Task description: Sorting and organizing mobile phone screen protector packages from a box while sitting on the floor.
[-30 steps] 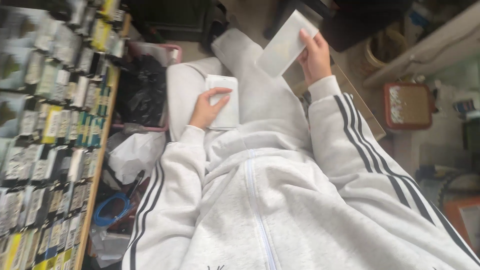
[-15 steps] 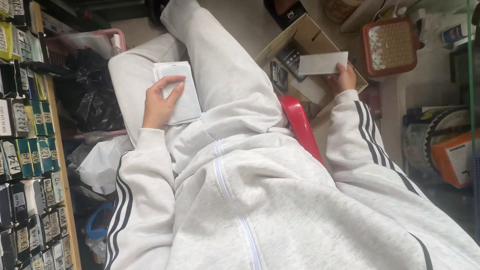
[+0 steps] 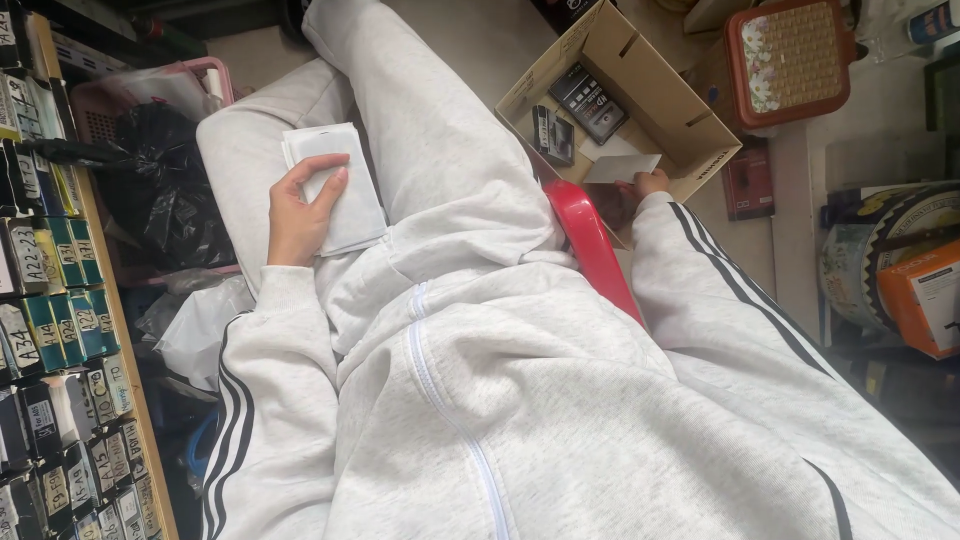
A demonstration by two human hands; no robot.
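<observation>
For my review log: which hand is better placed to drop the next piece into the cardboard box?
Probably the right hand: it holds a white sheet at the cardboard box. The left hand rests on the white stack.

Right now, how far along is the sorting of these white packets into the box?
Two dark packs already lie in the cardboard box. The right hand holds one white packet over it. The left hand rests on a stack of white packets on the lap, not yet moved.
</observation>
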